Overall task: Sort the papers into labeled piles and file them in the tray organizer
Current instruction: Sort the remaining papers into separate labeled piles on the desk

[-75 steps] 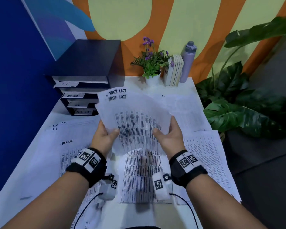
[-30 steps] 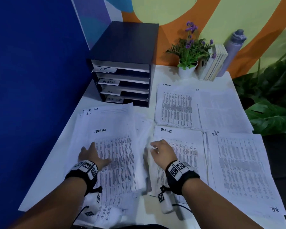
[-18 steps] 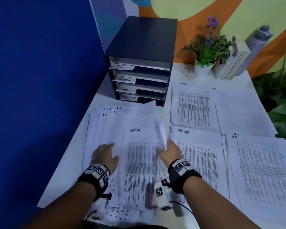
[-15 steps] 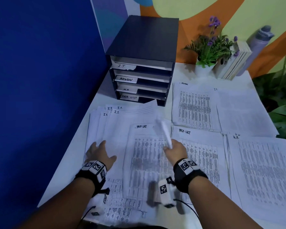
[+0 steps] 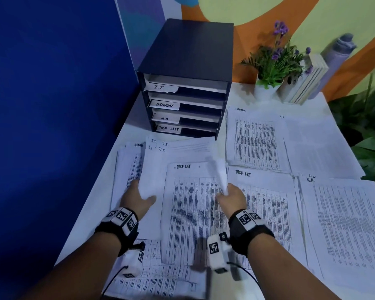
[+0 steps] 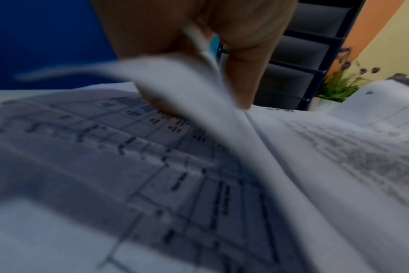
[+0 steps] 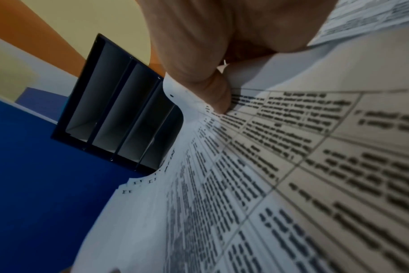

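Observation:
A black tray organizer [image 5: 188,61] stands at the back with slots labelled I.T., ADMIN, H.R and TASK LIST. Before me lies a loose heap with a TASK LIST sheet [image 5: 191,213] on top and I.T. sheets [image 5: 160,146] fanned behind it. My right hand [image 5: 225,192] pinches that sheet's right edge, which curls up. My left hand [image 5: 142,191] has its fingers under a white sheet [image 5: 149,176] at the heap's left, and the left wrist view shows that paper [image 6: 199,77] held between the fingers [image 6: 245,37]. In the right wrist view my thumb [image 7: 210,88] presses the printed sheet [image 7: 292,166].
Sorted piles lie to the right: ADMIN [image 5: 256,141], I.T. [image 5: 316,146], TASK LIST [image 5: 266,204], H.R. [image 5: 346,224]. A potted plant [image 5: 273,59], books [image 5: 301,83] and a bottle [image 5: 333,61] stand at the back. A blue wall [image 5: 52,105] borders the table [image 5: 134,118] on the left.
The stack that both hands held up is down on the table. Both hands have gone to the left heap; the right one lifted the top sheet's edge, the left slid under a sheet.

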Demonstrator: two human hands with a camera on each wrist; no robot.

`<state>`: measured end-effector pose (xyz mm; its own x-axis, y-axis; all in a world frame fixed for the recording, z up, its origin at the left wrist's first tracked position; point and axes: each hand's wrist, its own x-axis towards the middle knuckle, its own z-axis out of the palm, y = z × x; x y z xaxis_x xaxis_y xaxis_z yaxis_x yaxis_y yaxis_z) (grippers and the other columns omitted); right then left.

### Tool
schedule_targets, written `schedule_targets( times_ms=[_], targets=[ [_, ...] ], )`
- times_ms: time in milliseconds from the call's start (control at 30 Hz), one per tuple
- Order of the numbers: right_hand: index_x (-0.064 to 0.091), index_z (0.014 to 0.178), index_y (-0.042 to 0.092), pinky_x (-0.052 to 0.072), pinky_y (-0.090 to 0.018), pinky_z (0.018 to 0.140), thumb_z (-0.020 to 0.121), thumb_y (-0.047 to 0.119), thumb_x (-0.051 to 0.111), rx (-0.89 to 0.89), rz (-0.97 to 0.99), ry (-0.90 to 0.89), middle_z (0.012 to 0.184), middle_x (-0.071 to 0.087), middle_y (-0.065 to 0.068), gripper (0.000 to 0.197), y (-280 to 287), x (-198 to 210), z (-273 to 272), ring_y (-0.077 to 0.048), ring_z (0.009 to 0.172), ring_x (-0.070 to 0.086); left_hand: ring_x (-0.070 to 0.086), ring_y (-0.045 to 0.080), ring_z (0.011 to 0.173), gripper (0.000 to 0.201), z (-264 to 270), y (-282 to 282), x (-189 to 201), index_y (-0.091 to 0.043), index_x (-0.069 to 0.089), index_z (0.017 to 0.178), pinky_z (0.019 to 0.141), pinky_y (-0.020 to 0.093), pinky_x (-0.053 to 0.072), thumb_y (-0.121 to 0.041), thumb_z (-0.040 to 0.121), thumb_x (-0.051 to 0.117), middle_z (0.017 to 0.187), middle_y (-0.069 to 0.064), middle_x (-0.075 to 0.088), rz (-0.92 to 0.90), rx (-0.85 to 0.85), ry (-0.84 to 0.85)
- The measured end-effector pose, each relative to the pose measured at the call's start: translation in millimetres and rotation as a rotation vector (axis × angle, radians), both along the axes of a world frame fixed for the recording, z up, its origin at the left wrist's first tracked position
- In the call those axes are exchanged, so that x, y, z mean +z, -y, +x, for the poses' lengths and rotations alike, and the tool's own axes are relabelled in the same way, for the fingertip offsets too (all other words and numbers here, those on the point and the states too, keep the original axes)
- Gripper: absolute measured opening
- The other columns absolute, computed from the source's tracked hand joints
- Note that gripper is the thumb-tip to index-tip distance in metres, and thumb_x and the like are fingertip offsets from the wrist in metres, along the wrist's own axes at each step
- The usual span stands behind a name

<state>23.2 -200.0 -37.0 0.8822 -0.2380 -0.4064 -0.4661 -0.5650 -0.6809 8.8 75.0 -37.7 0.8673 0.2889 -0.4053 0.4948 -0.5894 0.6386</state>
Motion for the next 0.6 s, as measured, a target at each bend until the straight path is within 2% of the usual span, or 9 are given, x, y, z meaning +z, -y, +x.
schedule_targets(
  times_ms=[67, 167, 267, 367, 467, 533, 600],
  targets=[
    [0.056, 0.089, 0.011, 0.043, -0.025, 0.05, 0.089, 0.011, 0.056, 0.011, 0.027, -0.014, 0.074, 0.051, -0.003, 0.0, -3, -2, -2, -0.014, 0.058, 0.048, 0.056, 0.023, 0.112, 0.051, 0, 3, 4, -0.018, 0.047, 0.133, 0.099, 0.035, 0.045, -0.028, 0.087, 0.066, 0.126, 0.003, 0.059, -0.039, -0.026, -0.008],
    [0.06, 0.091, 0.009, 0.046, -0.026, 0.053, 0.091, 0.012, 0.057, 0.012, 0.049, -0.007, 0.072, 0.055, -0.005, 0.004, -3, 0, -3, -0.016, 0.058, 0.049, 0.054, 0.025, 0.119, 0.051, 2, 1, 9, -0.016, 0.044, 0.139, 0.104, 0.035, 0.041, -0.019, 0.091, 0.06, 0.133, 0.004, 0.056, -0.035, -0.047, -0.04],
    [0.062, 0.105, 0.005, 0.047, -0.027, 0.055, 0.094, 0.011, 0.053, -0.052, 0.028, 0.056, 0.086, 0.064, -0.016, 0.016, 5, 8, 4, -0.019, 0.062, 0.053, 0.054, 0.028, 0.119, 0.044, 6, -4, 21, -0.008, 0.048, 0.137, 0.101, 0.031, 0.039, -0.008, 0.094, 0.055, 0.133, 0.01, 0.056, -0.014, 0.033, 0.03],
    [0.052, 0.123, 0.006, 0.045, -0.025, 0.052, 0.092, -0.002, 0.043, -0.079, 0.052, 0.086, 0.095, 0.059, -0.015, 0.033, 15, 21, 15, -0.018, 0.063, 0.052, 0.059, 0.031, 0.11, 0.035, 12, -10, 38, -0.007, 0.054, 0.129, 0.098, 0.035, 0.044, -0.006, 0.094, 0.054, 0.124, 0.014, 0.062, -0.031, 0.157, 0.117],
    [0.042, 0.131, 0.013, 0.042, -0.024, 0.052, 0.086, -0.012, 0.035, -0.148, 0.023, 0.13, 0.098, 0.057, -0.014, 0.052, 31, 33, 21, -0.015, 0.062, 0.05, 0.059, 0.035, 0.109, 0.033, 16, -14, 57, -0.008, 0.055, 0.127, 0.095, 0.039, 0.045, -0.008, 0.094, 0.055, 0.121, 0.016, 0.062, -0.019, 0.235, 0.182],
    [0.038, 0.134, 0.017, 0.043, -0.024, 0.05, 0.084, -0.014, 0.036, -0.222, -0.007, 0.14, 0.094, 0.057, -0.01, 0.058, 49, 36, 20, -0.017, 0.06, 0.052, 0.058, 0.036, 0.108, 0.031, 18, -9, 69, -0.006, 0.055, 0.125, 0.092, 0.039, 0.044, -0.008, 0.094, 0.055, 0.119, 0.017, 0.062, -0.02, 0.27, 0.237],
    [0.036, 0.135, 0.021, 0.045, -0.026, 0.049, 0.085, -0.013, 0.037, -0.292, -0.038, 0.113, 0.081, 0.056, -0.008, 0.06, 71, 35, 13, -0.021, 0.058, 0.053, 0.058, 0.036, 0.107, 0.029, 19, -1, 80, -0.004, 0.056, 0.123, 0.089, 0.038, 0.044, -0.006, 0.094, 0.055, 0.118, 0.018, 0.062, -0.036, 0.291, 0.281]
  ],
)
